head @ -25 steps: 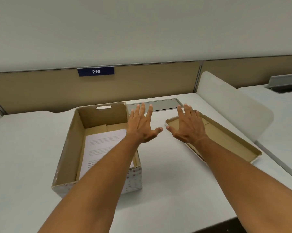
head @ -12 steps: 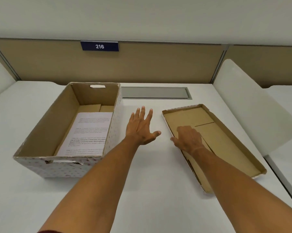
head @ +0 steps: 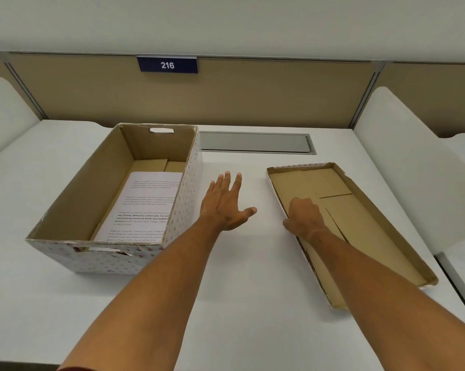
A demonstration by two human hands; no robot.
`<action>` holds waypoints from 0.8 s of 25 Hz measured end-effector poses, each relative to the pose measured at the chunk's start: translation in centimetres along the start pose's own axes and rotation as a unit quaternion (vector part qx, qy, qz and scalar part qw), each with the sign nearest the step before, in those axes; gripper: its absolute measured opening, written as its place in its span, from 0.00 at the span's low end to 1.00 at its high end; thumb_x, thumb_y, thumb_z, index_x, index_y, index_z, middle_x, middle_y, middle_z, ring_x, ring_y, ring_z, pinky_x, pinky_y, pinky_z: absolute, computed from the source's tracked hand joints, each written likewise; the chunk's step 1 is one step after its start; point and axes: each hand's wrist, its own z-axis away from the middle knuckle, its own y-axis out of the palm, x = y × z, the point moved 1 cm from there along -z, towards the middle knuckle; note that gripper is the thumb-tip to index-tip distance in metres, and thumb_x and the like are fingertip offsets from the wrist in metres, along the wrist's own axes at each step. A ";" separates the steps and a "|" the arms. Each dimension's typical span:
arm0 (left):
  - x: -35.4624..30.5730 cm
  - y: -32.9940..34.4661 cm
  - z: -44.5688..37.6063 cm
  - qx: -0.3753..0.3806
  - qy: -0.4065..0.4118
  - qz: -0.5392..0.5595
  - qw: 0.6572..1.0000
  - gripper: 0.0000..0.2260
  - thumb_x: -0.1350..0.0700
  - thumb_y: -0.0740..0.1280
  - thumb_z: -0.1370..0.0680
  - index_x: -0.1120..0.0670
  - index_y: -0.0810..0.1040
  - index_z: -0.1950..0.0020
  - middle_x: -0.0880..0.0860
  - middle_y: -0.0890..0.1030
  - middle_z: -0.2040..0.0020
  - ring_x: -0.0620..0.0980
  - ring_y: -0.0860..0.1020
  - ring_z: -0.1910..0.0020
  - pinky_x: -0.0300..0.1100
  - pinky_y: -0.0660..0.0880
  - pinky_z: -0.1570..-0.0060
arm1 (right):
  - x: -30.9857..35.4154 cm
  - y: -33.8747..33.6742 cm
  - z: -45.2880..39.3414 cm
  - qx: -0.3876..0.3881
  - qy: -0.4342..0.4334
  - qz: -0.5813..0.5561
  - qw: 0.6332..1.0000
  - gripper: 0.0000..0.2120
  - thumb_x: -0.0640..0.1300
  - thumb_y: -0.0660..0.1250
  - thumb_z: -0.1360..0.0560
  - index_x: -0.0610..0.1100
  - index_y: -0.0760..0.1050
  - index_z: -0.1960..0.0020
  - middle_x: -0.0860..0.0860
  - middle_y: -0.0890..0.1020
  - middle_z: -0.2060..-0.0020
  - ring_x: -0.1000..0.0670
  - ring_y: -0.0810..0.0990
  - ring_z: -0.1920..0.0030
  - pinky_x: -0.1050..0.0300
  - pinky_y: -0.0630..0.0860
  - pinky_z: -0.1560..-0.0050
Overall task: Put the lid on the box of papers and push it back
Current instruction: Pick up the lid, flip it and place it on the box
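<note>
The open cardboard box (head: 65, 210), white with small dots outside, stands at the left of the desk with printed papers (head: 143, 210) lying flat on its bottom. Its lid (head: 365, 231) lies upside down at the right, brown inside facing up. My right hand (head: 303, 219) rests on the lid's left rim, fingers curled inside the wall and thumb outside it. My left hand (head: 226, 204) hovers flat and spread over the bare desk between box and lid, touching neither.
The white desk (head: 239, 303) ends at a tan partition (head: 252, 97) bearing a blue "216" plate (head: 167, 65). A grey cable hatch (head: 255, 141) sits behind the hands. White side dividers (head: 402, 156) flank the desk on both sides.
My right hand has dropped from spread above the lid to curl over its left rim. My left hand has stayed spread. The view has tilted down and shifted left.
</note>
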 end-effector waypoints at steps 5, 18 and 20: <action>-0.7 -1.9 -0.1 -0.006 0.024 0.029 0.999 0.42 0.31 0.55 0.25 0.51 0.43 0.19 0.57 0.45 0.18 0.58 0.44 0.20 0.54 0.44 0.24 | 0.4 -6.0 -0.8 -0.071 0.009 -0.011 0.997 0.09 0.42 0.70 0.29 0.40 0.73 0.54 0.46 0.76 0.61 0.46 0.75 0.62 0.56 0.71 0.63; -0.7 -6.8 -0.1 0.051 -0.033 0.202 0.977 0.40 0.33 0.59 0.24 0.54 0.54 0.20 0.56 0.55 0.19 0.58 0.54 0.21 0.57 0.55 0.26 | 3.8 -20.4 -0.2 -0.166 0.031 -0.400 0.901 0.08 0.39 0.72 0.29 0.33 0.81 0.58 0.40 0.84 0.59 0.44 0.85 0.61 0.51 0.82 0.62; -0.4 -7.6 -0.1 0.059 -0.085 0.307 0.946 0.38 0.35 0.58 0.23 0.55 0.55 0.20 0.57 0.56 0.19 0.59 0.56 0.21 0.58 0.57 0.26 | 5.1 -21.6 0.5 -0.136 0.026 -0.491 0.860 0.05 0.40 0.73 0.28 0.38 0.81 0.58 0.44 0.85 0.59 0.47 0.85 0.63 0.56 0.81 0.69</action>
